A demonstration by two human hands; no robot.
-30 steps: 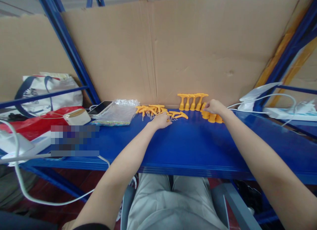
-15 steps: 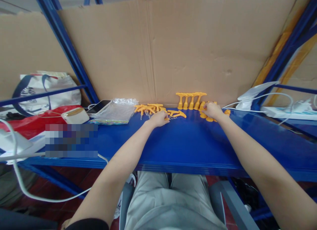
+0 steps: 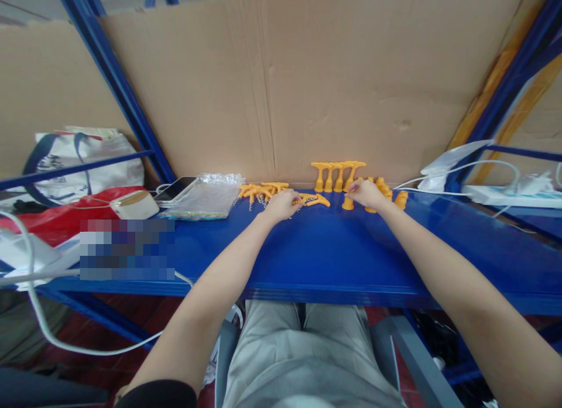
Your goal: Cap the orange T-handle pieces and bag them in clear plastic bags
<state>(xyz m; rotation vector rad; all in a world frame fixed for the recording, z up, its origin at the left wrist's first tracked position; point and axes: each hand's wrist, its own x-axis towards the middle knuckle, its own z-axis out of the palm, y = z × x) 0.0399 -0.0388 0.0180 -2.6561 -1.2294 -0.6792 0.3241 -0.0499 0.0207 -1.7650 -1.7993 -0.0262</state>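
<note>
My left hand (image 3: 283, 205) is closed at the right side of a pile of orange corkscrews (image 3: 263, 189) with metal spirals; it pinches one whose spiral partly shows, though the fingers hide most of it. A corkscrew (image 3: 321, 199) lies just right of that hand. My right hand (image 3: 367, 193) pinches an orange flared sleeve (image 3: 348, 202), upright at the blue surface. Behind, several assembled corkscrews (image 3: 330, 178) stand in a row, T-handles up. Further orange sleeves (image 3: 385, 188) are grouped partly behind my right hand, with one sleeve (image 3: 401, 200) to their right.
A blue shelf table (image 3: 298, 256) runs below a cardboard wall (image 3: 342, 80). To the left are clear plastic bags (image 3: 204, 200), a phone (image 3: 179, 191), a red bag (image 3: 57, 218) and a white tote bag (image 3: 100, 162). White cables and a power strip (image 3: 513, 198) lie right.
My right hand has moved left from the sleeve group, and a sleeve now stands under its fingers. My left hand has shifted slightly right and up beside the corkscrew pile.
</note>
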